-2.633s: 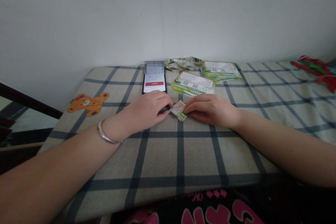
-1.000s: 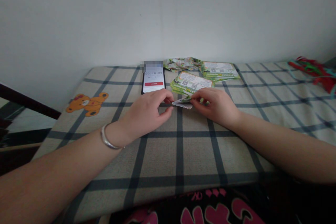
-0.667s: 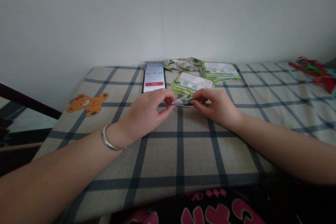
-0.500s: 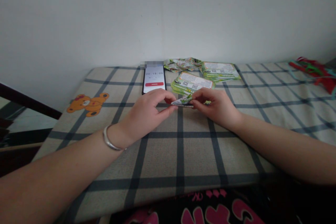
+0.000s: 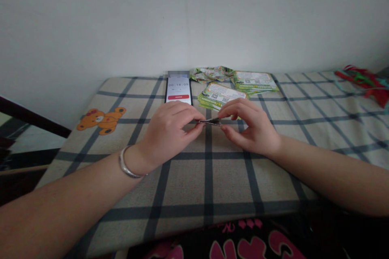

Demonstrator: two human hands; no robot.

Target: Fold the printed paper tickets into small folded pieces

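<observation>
Above the checked tablecloth, a small folded piece of printed paper [image 5: 210,121] is held edge-on, its layers slightly apart on the right. My left hand [image 5: 172,131], with a silver bangle at the wrist, pinches its left end between thumb and fingers. At the right end, my right hand [image 5: 251,127] has its index finger at the upper layer and its thumb by the lower edge. Behind the hands lies a fanned stack of green-and-white printed papers [image 5: 223,95], partly covered by the right fingers.
A phone [image 5: 178,88] showing a timer lies behind my left hand. Crumpled or folded printed pieces [image 5: 212,73] and another green-and-white stack [image 5: 255,81] lie by the wall. A bear picture [image 5: 102,120] is at left, a red-and-green item [image 5: 364,85] far right.
The right fingers have spread from a tight pinch, with the thumb lower. The folded paper's white-green upper flap has tilted, so it now looks thin and dark. My left hand keeps its pinch.
</observation>
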